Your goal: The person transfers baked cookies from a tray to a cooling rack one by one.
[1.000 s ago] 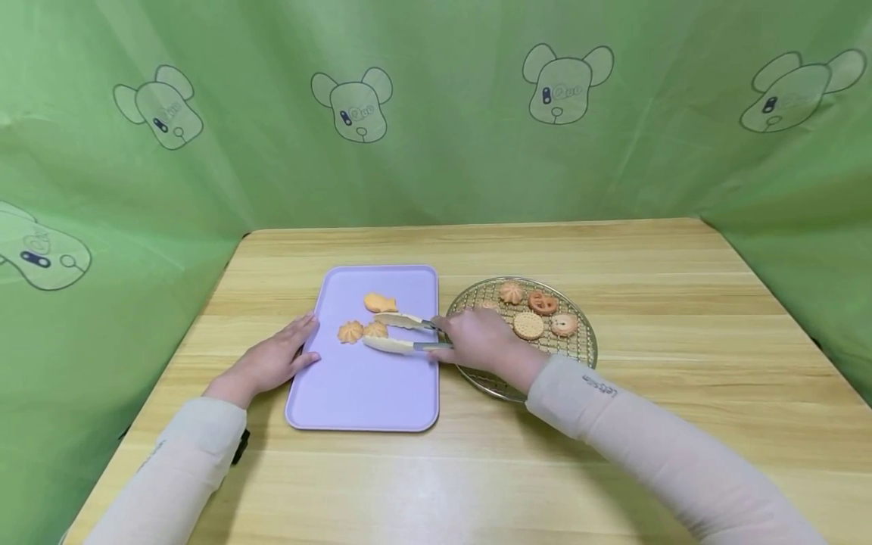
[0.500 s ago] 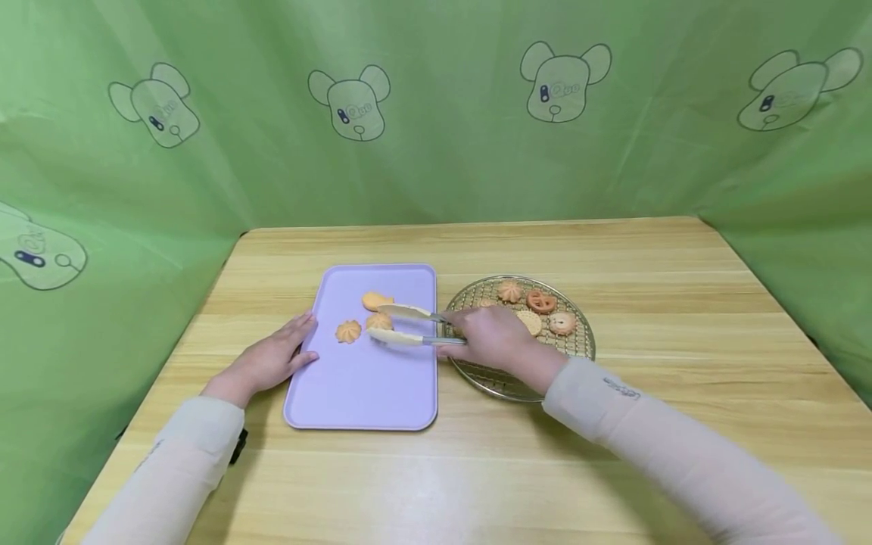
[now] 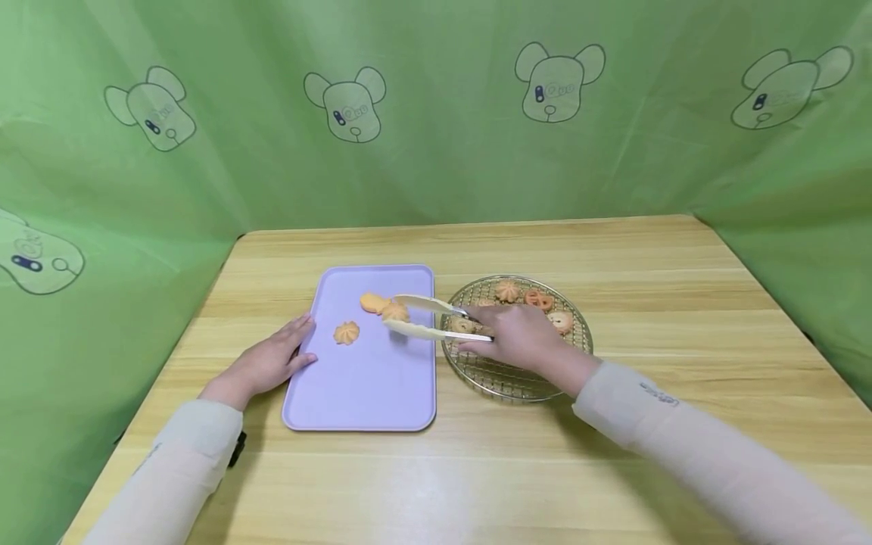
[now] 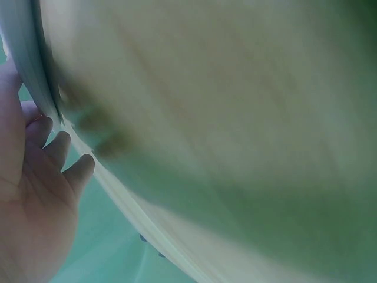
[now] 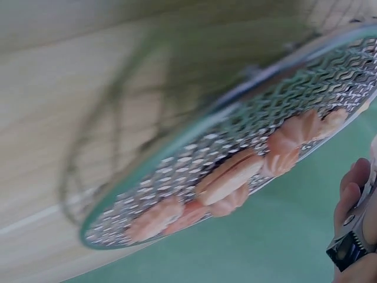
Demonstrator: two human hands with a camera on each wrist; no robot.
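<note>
My right hand (image 3: 521, 333) grips a pair of tongs (image 3: 425, 331) with pale tips and metal arms. Between the tips sits a flower-shaped cookie (image 3: 395, 312), over the right part of a purple tray (image 3: 361, 393); it appears raised off the tray. Just left of it lies a fish-shaped cookie (image 3: 372, 303), partly overlapped in view. Another flower-shaped cookie (image 3: 346, 333) lies flat, further left. My left hand (image 3: 267, 362) rests at the tray's left rim with fingers extended. In the right wrist view, only part of my right hand and the tongs' metal end (image 5: 347, 244) appear.
A round wire rack (image 3: 504, 386) stands right of the tray, under my right hand. On it are a flower-shaped cookie (image 3: 507, 291), a pretzel-shaped cookie (image 3: 538, 300), a bear-face cookie (image 3: 561, 322) and others partly hidden. A green curtain (image 3: 450, 174) surrounds the wooden table (image 3: 381, 484).
My right hand has drawn the tongs to the right and slightly away from me, and the flower-shaped cookie has moved with them. My left hand has stayed at the tray's rim.
</note>
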